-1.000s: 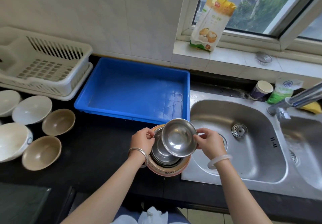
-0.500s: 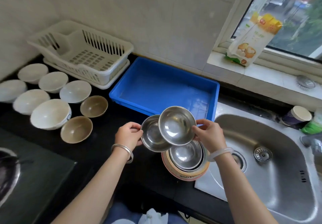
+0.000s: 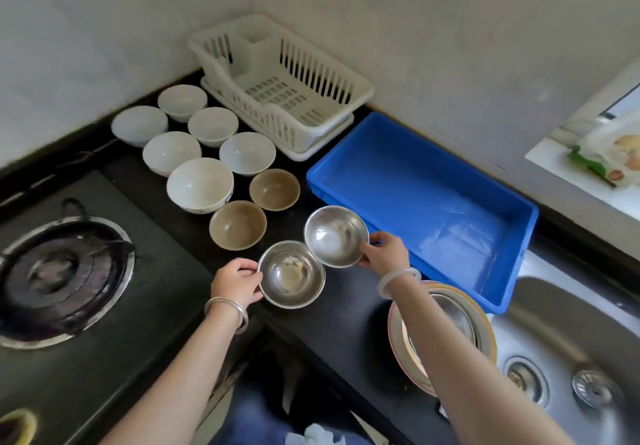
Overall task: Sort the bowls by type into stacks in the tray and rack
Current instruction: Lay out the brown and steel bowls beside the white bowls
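Left hand (image 3: 237, 283): grip clamped on a steel bowl (image 3: 291, 274) over the bench (image 3: 346, 320).
Right hand (image 3: 384, 253): grip clamped on a second steel bowl (image 3: 335, 236), beside the blue tray (image 3: 512, 264).
Rack (image 3: 280, 84): behind.

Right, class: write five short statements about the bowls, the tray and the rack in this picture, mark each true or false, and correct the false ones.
1. Each hand holds a steel bowl. True: left hand holds the nearer steel bowl, right hand the farther steel bowl.
2. The blue tray holds stacked bowls. False: it holds none.
3. Two brown bowls sit on the counter. True.
4. The white dish rack holds white bowls. False: the white bowls sit on the counter.
5. Both wrists are bare. False: each wears a bangle.
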### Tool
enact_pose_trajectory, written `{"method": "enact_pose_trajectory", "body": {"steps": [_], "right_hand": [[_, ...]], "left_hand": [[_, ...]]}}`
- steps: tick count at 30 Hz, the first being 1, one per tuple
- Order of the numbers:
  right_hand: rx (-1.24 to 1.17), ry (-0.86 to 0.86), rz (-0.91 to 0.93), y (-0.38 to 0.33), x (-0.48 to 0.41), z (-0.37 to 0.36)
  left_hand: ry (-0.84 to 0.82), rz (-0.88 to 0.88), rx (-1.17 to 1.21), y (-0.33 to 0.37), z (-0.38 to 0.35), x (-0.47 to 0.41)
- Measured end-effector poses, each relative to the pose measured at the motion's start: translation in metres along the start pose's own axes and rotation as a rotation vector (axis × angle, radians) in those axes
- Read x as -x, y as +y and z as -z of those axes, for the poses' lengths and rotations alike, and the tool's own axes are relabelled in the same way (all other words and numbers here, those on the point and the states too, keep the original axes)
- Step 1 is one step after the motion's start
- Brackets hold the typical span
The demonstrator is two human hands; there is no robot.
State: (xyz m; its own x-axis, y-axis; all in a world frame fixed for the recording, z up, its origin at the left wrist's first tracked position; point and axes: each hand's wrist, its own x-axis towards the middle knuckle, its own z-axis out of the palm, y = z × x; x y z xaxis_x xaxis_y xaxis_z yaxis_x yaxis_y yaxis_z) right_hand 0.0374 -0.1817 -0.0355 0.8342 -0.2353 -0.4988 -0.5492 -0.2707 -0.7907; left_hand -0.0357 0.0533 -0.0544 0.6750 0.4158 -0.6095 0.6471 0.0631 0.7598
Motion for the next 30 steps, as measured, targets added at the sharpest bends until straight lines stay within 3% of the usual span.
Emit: {"method": "enact_pose_trajectory", "body": {"steps": [13, 30], "right_hand": [[-0.04, 0.038, -0.172, 0.005, -0.044, -0.06], [-0.176, -0.032, -0.232, 0.008, -0.051, -0.077]], "left_hand": [[0.029, 0.078, 0.059, -0.011, 0.022, -0.029], [0.035, 0.047, 0.047, -0.014, 0.018, -0.034]]}}
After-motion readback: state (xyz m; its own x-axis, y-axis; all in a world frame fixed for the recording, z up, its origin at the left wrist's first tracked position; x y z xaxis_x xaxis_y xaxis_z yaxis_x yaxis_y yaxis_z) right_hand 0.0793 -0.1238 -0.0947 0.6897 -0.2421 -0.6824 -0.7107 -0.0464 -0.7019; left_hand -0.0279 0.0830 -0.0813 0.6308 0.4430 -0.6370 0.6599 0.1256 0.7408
